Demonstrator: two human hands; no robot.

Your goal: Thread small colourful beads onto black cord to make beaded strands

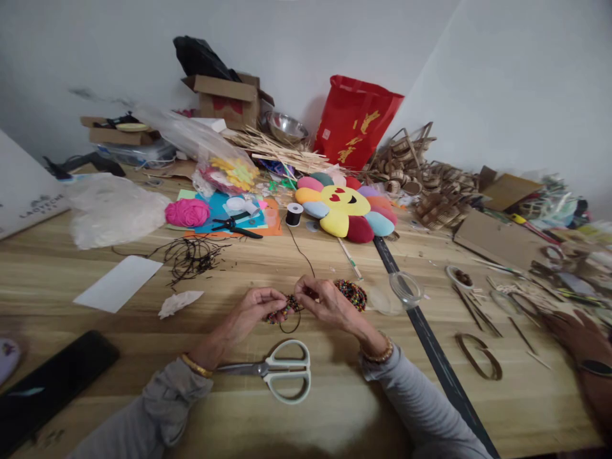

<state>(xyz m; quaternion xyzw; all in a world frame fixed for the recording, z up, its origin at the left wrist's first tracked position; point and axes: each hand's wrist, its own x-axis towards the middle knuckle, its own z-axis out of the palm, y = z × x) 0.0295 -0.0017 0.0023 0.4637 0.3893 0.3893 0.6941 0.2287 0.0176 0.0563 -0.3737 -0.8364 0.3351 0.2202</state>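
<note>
Between my two hands is a small string of multicoloured beads on dark cord. My left hand pinches the beads from the left. The fingers of my right hand are closed at the cord beside them; their tips are partly hidden. A thin black cord runs from the black spool down to my right hand, and a loop of it hangs below the beads. Just behind my right hand lies a coil of coloured beads. White-handled scissors rest on the table nearer to me.
At left are tangled black cord, a white card, crumpled tissue and a black phone. Behind stand pliers, pink yarn and a flower cushion. At right, clear tape and another person's hand.
</note>
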